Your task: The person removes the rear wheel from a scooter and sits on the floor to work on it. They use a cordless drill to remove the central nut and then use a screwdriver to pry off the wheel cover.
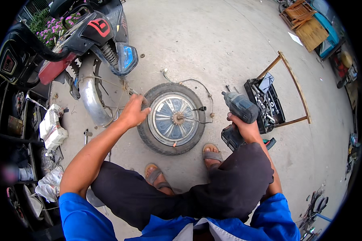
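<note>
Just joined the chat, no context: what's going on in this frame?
A person is squatting on a concrete floor over a small wheel lying flat, tyre on, with a cable running from its hub. The left hand rests on the tyre's left edge. The right hand grips a cordless impact wrench, held beside the wheel and apart from the hub. A scooter with its rear fender exposed stands at upper left, and an open tool tray sits to the right.
</note>
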